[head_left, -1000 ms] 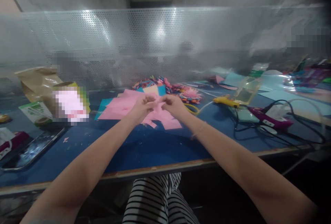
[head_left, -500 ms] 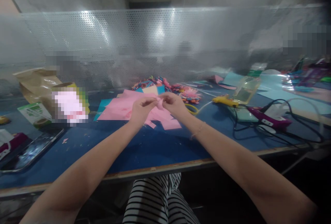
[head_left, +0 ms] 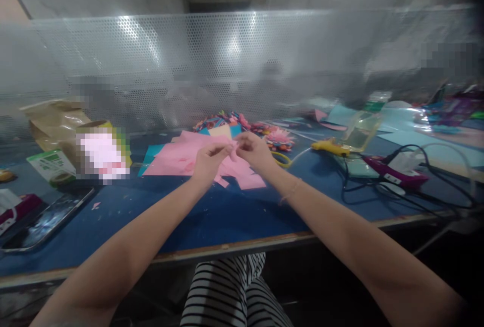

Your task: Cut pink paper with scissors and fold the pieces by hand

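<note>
Close together over the middle of the blue table (head_left: 227,221), both hands pinch a small piece of pink paper (head_left: 234,154). My left hand (head_left: 210,159) grips it from the left with thumb and fingertips pressed together. From the other side, my right hand (head_left: 253,150) holds it the same way. The piece is partly hidden by the fingers, so its exact shape is unclear. Beneath and behind the hands spreads a pile of pink paper sheets (head_left: 170,158), with blue and cream sheets under it. Colourful paper flowers (head_left: 279,138) lie just beyond.
A yellow glue gun (head_left: 329,147), a clear bottle (head_left: 363,128) and purple power strips with black cables (head_left: 401,175) are on the right. At left are a phone (head_left: 49,221), a green-white packet (head_left: 51,166) and a brown paper bag (head_left: 55,120). A perforated metal screen (head_left: 212,45) stands behind.
The fingers of my right hand have shifted slightly around the pink paper, and my left hand has moved a little. The other things look unchanged.
</note>
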The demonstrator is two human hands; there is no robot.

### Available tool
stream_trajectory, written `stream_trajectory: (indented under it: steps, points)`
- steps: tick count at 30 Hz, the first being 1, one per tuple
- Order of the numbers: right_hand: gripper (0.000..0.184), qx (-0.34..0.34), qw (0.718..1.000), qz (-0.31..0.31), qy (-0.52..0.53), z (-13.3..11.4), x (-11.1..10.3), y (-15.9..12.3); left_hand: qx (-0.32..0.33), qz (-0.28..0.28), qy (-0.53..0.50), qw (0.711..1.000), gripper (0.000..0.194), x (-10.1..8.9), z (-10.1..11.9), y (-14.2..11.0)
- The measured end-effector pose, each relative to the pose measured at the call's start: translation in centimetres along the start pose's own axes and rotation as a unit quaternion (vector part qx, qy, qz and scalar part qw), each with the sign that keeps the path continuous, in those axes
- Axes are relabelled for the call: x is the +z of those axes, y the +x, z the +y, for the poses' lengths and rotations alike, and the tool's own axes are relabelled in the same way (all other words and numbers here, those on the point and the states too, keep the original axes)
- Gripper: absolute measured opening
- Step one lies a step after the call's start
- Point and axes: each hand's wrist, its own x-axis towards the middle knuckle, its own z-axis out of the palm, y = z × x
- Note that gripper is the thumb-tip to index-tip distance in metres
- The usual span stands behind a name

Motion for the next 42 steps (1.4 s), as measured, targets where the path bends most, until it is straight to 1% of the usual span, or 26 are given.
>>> stream_trajectory:
  steps: [4,6,8,10,12,14,15,17,19,21,23,25,27,29,31,34,42]
  points:
    - [0.025,0.002,1.0,-0.003,0.001,-0.1,0.1,-0.1,-0.031,0.013,-0.024,0.999,0.015,-0.1,-0.1,0.3]
    - [0.023,0.005,1.0,-0.009,0.015,-0.2,0.1,-0.2,-0.06,0.011,-0.055,0.997,0.012,-0.2,0.1,0.5]
    - [0.018,0.004,1.0,-0.025,0.018,-0.2,0.0,-0.2,-0.099,0.007,-0.092,0.991,0.01,-0.4,0.5,0.7]
    - [0.011,-0.002,0.999,-0.042,0.001,-0.2,-0.2,-0.1,-0.147,-0.01,-0.12,0.982,0.011,-0.6,0.8,0.8]
    - [0.008,-0.011,0.998,-0.05,-0.025,-0.1,-0.3,0.0,-0.189,-0.044,-0.134,0.972,0.015,-0.9,1.0,1.0]
    - [0.008,-0.017,0.998,-0.047,-0.038,0.1,-0.5,0.2,-0.212,-0.077,-0.137,0.965,0.019,-1.1,1.1,1.0]
    - [0.009,-0.015,0.998,-0.043,-0.035,0.2,-0.5,0.3,-0.213,-0.086,-0.136,0.964,0.019,-1.2,1.1,1.1]
    - [0.014,0.016,0.999,-0.033,-0.005,0.5,-0.5,0.5,-0.202,-0.083,-0.126,0.968,0.019,-1.2,1.0,1.1]
    - [0.015,0.076,0.996,-0.019,0.051,0.7,-0.4,0.6,-0.173,-0.06,-0.109,0.977,0.018,-1.2,0.8,1.2]
    - [0.018,0.13,0.986,-0.009,0.104,0.9,-0.4,0.6,-0.135,-0.037,-0.085,0.986,0.018,-1.2,0.5,1.3]
    - [0.024,0.148,0.981,-0.02,0.12,0.9,-0.5,0.6,-0.094,-0.029,-0.051,0.994,0.018,-1.3,0.1,1.5]
    - [0.024,0.133,0.986,-0.049,0.087,0.8,-0.6,0.5,-0.058,-0.027,-0.013,0.998,0.018,-1.5,-0.3,1.5]
    - [0.022,0.104,0.992,-0.069,0.023,0.6,-0.6,0.4,-0.038,-0.025,0.016,0.999,0.018,-1.7,-0.6,1.6]
    - [0.02,0.073,0.994,-0.07,-0.04,0.4,-0.6,0.3,-0.032,-0.022,0.036,0.999,0.018,-1.8,-0.8,1.6]
    - [0.019,0.045,0.994,-0.066,-0.081,0.2,-0.6,0.2,-0.028,-0.02,0.053,0.998,0.019,-1.9,-1.0,1.6]
    - [0.018,0.029,0.993,-0.058,-0.096,0.2,-0.6,0.3,-0.023,-0.027,0.071,0.997,0.021,-2.0,-1.3,1.7]
    - [0.019,0.039,0.992,-0.062,-0.098,0.6,-0.5,0.3,-0.003,-0.061,0.121,0.991,0.02,-1.8,-0.9,1.4]
